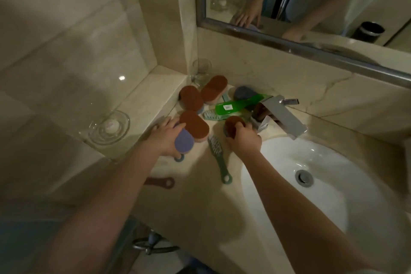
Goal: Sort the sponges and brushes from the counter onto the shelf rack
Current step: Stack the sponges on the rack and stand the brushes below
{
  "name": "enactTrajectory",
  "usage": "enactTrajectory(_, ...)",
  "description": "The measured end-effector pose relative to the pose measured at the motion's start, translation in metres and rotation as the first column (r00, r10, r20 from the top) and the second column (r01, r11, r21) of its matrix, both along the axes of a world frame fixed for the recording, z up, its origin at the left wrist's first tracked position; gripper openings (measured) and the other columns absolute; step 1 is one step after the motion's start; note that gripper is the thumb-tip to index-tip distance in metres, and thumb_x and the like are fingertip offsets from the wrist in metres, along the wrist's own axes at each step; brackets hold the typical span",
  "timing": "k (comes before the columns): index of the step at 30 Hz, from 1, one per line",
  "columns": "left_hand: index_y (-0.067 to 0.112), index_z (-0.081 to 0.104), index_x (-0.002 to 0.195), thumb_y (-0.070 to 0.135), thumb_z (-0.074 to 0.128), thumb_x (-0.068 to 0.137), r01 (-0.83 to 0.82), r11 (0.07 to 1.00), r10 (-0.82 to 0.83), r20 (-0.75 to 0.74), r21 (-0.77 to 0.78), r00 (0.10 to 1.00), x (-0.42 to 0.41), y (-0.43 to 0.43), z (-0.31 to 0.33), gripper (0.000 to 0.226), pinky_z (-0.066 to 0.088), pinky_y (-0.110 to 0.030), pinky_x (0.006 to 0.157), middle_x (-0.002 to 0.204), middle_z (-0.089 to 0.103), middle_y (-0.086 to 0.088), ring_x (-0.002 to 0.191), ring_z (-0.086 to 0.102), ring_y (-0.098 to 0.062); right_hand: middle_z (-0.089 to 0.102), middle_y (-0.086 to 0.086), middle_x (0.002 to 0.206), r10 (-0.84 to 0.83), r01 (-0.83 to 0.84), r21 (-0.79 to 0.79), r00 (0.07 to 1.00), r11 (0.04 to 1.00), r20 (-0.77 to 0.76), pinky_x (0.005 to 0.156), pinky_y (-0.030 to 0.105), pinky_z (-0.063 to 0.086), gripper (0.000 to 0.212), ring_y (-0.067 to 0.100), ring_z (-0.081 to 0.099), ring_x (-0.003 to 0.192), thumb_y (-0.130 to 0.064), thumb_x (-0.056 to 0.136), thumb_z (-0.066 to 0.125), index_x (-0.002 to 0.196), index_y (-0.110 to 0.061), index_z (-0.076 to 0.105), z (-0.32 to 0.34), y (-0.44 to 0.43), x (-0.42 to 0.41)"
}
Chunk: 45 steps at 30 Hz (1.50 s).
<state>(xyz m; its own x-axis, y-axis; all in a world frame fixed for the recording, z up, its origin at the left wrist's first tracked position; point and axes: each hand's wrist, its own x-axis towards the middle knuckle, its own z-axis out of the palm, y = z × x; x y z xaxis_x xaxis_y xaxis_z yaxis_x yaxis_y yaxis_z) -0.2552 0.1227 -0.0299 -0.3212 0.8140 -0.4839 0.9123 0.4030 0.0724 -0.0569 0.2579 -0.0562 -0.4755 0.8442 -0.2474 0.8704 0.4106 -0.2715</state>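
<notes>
Right hand point(243, 140) is found clenched on a brown sponge point(233, 123), with the fingers curled over its top from the near side. The sponge is lodged on the counter point(200, 198) at the far end of the hand. It lies just left of the faucet point(282, 115) and just near the green brush point(241, 104) in the pile.

Left hand point(165, 138) is noted gripping a purple sponge point(183, 142), which is tilted so that its face is shown. It touches a second brown sponge point(194, 125) on its far right.

The shelf rack is not seen, so its direction cannot be stated.

The governing relation is judged to be this. The gripped brown sponge sits beyond the right hand, with the faucet close on its right and the pile behind it. Withdrawal is therefore best made upward and toward the near side.

A green-handled brush point(219, 158) is recorded between the two hands, its bristle head far-left and its ring near-right. The head lies nearer the right hand, but neither hand is free to take it.
</notes>
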Motion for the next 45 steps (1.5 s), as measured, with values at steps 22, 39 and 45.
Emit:
enactTrajectory(22, 0.014, 0.046, 0.121, 0.035, 0.078, 0.071, -0.732, 0.567, 0.399, 0.652, 0.378, 0.645, 0.029, -0.001, 0.038, 0.063, 0.043, -0.032, 0.087, 0.119, 0.046, -0.005, 0.109, 0.05, -0.023, 0.049, 0.008, 0.126, -0.096, 0.059, -0.106, 0.917, 0.993, -0.387, 0.09, 0.042, 0.05, 0.056, 0.027, 0.051, 0.11, -0.032, 0.083, 0.067, 0.131, -0.022, 0.04, 0.032, -0.004, 0.01)
enactTrajectory(39, 0.021, 0.043, 0.137, 0.043, 0.048, 0.089, -0.716, 0.693, -0.101, 0.972, -0.084, -0.212, 0.171, 0.074, 0.138, 0.053, 0.042, -0.043, 0.102, 0.131, 0.056, -0.006, 0.114, 0.055, -0.022, 0.052, 0.001, 0.12, -0.122, 0.199, -0.011, 0.554, 0.98, -0.823, 0.092, 0.035, 0.05, 0.052, 0.016, 0.054, 0.106, -0.035, 0.077, 0.073, 0.125, -0.024, 0.055, 0.178, -0.006, 0.113)
enactTrajectory(45, 0.03, 0.052, 0.116, 0.041, 0.049, 0.092, -0.711, 0.691, -0.202, 0.979, 0.13, -0.018, 0.231, 0.101, 0.18, 0.026, 0.048, -0.035, 0.091, 0.116, 0.062, 0.0, 0.106, 0.058, -0.017, 0.052, -0.001, 0.124, -0.117, 0.299, 0.044, 0.498, 0.953, -0.859, 0.084, 0.019, 0.044, 0.053, 0.012, 0.053, 0.109, -0.03, 0.079, 0.074, 0.127, -0.027, 0.053, 0.229, -0.001, 0.181)
